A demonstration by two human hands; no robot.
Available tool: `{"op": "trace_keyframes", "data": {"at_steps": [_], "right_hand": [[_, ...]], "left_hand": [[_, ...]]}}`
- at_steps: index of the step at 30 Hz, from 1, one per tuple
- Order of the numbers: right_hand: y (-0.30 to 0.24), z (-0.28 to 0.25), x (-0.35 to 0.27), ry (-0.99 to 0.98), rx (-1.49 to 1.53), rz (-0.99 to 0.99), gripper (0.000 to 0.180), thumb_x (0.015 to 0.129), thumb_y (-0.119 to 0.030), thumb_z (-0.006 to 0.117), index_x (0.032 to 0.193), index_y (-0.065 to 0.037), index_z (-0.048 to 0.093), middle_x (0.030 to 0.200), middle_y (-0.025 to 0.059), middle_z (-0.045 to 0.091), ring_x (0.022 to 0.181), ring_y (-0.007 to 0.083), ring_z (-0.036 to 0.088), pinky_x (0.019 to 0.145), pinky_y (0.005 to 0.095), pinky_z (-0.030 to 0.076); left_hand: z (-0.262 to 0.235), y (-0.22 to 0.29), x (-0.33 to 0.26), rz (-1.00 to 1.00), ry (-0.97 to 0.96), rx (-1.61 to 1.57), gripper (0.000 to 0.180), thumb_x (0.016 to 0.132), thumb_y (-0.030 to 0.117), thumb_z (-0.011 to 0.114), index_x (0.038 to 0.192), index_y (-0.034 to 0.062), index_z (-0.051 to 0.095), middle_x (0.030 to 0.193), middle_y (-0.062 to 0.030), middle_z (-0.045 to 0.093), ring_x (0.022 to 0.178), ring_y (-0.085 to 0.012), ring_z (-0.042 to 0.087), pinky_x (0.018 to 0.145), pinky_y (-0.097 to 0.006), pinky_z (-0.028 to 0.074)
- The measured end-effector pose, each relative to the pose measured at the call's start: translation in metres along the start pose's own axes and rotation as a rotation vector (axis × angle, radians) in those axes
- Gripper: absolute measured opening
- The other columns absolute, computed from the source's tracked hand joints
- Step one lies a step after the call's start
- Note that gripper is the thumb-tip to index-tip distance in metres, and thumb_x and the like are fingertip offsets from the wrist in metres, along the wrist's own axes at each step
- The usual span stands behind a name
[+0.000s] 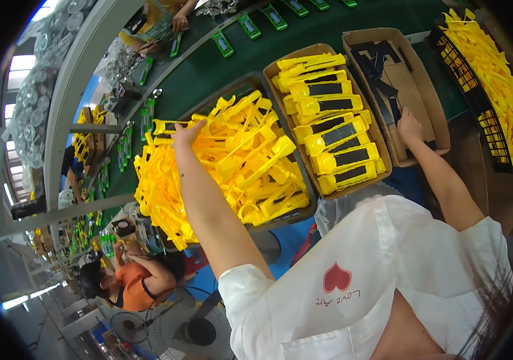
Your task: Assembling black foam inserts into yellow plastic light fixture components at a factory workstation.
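Picking parts seemed underway, calling next for secure pinches: the left hand (pixel 188 133) reached over yellow plastic parts (pixel 250 150), centre-left; the right hand (pixel 410 127) was at a black strip (pixel 395 110) in the upper-right carton (pixel 412 81); I couldn't tell either grip.

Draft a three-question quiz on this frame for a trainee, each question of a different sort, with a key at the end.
1. True or false: the left hand is at the heap of loose yellow parts.

2. Which things are nearest the right hand?
A) green devices
B) black strips
C) fan blades

3. What lies in the cardboard box right beside the dark crate?

Key:
1. True.
2. B.
3. Yellow parts with black panels, laid in a row.
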State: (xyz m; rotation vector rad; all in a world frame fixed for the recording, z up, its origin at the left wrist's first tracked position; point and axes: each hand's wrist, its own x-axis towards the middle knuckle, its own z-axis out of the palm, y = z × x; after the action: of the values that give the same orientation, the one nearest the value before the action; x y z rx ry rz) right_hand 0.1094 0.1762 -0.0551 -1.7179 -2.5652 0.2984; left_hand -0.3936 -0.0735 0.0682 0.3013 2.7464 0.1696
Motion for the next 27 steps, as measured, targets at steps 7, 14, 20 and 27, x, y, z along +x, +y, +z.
{"op": "trace_keyframes", "data": {"at_steps": [7,14,20,27], "right_hand": [[-0.003,-0.002,-0.001,0.023,-0.008,-0.009,0.026,0.076,-0.011,0.043,0.101,-0.002,0.041,0.095,0.0196,0.052,0.080,0.0364,0.054,0.069,0.0438,0.044],[-0.002,0.001,0.002,0.009,-0.024,-0.020,0.023,0.076,-0.011,0.043,0.097,-0.002,0.041,0.092,0.0197,0.052,0.076,0.0362,0.055,0.067,0.0437,0.044],[0.001,0.005,0.003,0.062,-0.038,-0.062,0.022,0.077,-0.013,0.043,0.096,-0.002,0.041,0.092,0.0193,0.053,0.076,0.0362,0.055,0.066,0.0436,0.045],[-0.004,0.002,0.002,-0.005,-0.011,-0.010,0.029,0.076,-0.012,0.044,0.103,-0.002,0.040,0.097,0.0202,0.052,0.082,0.0361,0.054,0.069,0.0435,0.044]], "left_hand": [[-0.008,-0.009,-0.009,0.274,-0.085,0.066,0.057,0.063,0.044,0.057,0.101,0.0026,0.058,0.104,-0.0156,0.056,0.104,-0.0308,0.046,0.095,-0.039,0.027],[-0.005,0.003,-0.119,0.666,0.295,0.133,0.040,0.059,0.031,0.062,0.091,0.0071,0.060,0.112,-0.0077,0.048,0.101,-0.0308,0.039,0.082,-0.038,0.040],[-0.014,0.027,-0.190,0.910,0.473,-0.015,0.029,0.060,0.023,0.066,0.084,0.0090,0.060,0.107,-0.0066,0.048,0.094,-0.0304,0.040,0.077,-0.038,0.040],[0.017,0.026,-0.237,0.975,-0.107,-0.226,0.039,0.066,0.023,0.066,0.099,0.0069,0.055,0.116,-0.0117,0.046,0.099,-0.0294,0.047,0.085,-0.039,0.038]]}}
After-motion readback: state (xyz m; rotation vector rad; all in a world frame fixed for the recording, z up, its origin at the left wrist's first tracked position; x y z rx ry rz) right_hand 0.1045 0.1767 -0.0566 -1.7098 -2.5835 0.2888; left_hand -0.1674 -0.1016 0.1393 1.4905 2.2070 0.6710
